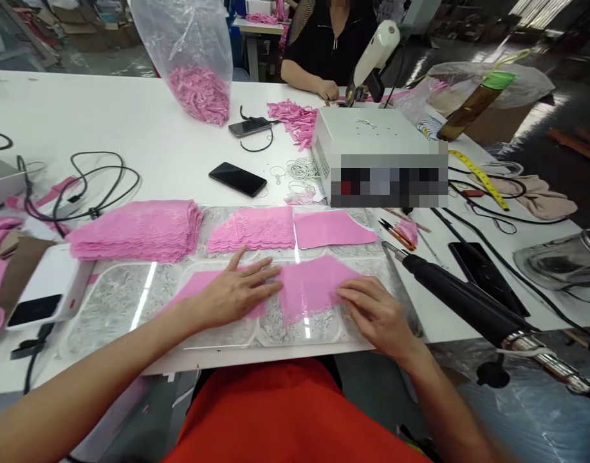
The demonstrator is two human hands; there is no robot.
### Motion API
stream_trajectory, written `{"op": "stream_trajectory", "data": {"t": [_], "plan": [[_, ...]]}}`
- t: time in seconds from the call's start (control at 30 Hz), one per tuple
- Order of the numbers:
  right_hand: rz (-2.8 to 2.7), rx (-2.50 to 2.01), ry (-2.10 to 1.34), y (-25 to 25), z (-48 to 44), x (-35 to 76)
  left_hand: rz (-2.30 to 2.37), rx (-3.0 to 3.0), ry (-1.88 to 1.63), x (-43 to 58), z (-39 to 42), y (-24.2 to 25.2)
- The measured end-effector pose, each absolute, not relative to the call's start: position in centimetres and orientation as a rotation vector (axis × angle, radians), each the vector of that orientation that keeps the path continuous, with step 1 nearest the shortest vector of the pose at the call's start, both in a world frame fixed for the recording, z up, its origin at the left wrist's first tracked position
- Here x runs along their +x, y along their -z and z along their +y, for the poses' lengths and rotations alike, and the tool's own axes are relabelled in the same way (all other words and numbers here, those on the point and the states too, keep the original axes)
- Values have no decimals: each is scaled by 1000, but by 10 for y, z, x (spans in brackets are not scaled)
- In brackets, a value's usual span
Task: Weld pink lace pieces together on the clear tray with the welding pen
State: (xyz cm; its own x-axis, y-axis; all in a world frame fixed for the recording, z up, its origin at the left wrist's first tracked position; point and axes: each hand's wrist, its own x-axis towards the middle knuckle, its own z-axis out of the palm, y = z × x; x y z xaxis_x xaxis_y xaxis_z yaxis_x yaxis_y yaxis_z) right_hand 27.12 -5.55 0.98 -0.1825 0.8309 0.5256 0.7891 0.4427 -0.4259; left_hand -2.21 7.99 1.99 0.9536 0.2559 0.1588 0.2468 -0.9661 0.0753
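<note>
My left hand [234, 292] lies flat with fingers spread, across a pink fabric piece [194, 284] and the near edge of a second pink piece [310, 286]. At that second piece's right edge, my right hand [376, 315] pinches the cloth between thumb and fingers. Both pieces rest on a glossy, patterned mat [106, 315]. Just beyond my hands are scallop-edged pink lace pieces [256, 230] and, beside them, a smooth pink panel [331, 229]. A thick stack of pink lace pieces [135, 231] sits to the left.
A black-handled tool [459, 296] slants in from the right, its metal tip near the mat, close to orange-handled tweezers [398, 235]. Behind the mat stand a pale metal box [372, 128] and a phone [237, 179]. A white device [53, 289] is at left. Someone sits opposite.
</note>
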Motion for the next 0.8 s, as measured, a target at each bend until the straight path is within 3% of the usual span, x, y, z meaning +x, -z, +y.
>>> {"op": "stream_trajectory", "data": {"t": [0.37,0.8], "plan": [[-1883,-1538,-41,-2,-67,305,342,2974,-194,-4,61,-28],[-1854,-1577,-41,1,-66,306,343,3097,-438,-13,39,-23]]}}
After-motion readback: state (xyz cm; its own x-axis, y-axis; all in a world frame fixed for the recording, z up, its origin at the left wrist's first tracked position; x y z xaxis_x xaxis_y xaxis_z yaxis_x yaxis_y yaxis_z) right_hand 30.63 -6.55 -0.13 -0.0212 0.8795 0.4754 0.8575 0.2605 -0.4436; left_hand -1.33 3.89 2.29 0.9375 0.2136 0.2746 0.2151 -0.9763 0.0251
